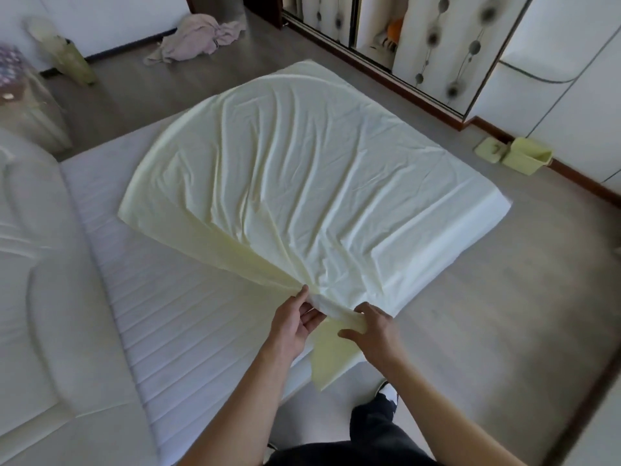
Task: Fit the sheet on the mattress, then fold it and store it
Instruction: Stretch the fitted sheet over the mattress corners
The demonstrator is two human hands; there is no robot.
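Wrinkled matt cloth sheet point(302, 169); ribbed quilted mattress point(174, 317)

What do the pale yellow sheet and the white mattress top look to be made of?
Pale yellow sheet: thin woven cloth, likely cotton or a blend, slightly sheened; it creases finely and drapes.
White mattress: quilted textile cover, matte, with parallel stitched ribs. Its filling cannot be seen.

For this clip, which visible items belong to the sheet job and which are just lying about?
In the job:
sheet, pale yellow, spread over part of the bed
mattress
left hand and right hand, gripping the sheet's near corner

Lying about:
pink cloth heap on the floor
yellow-green cloth by the skirting
wardrobe
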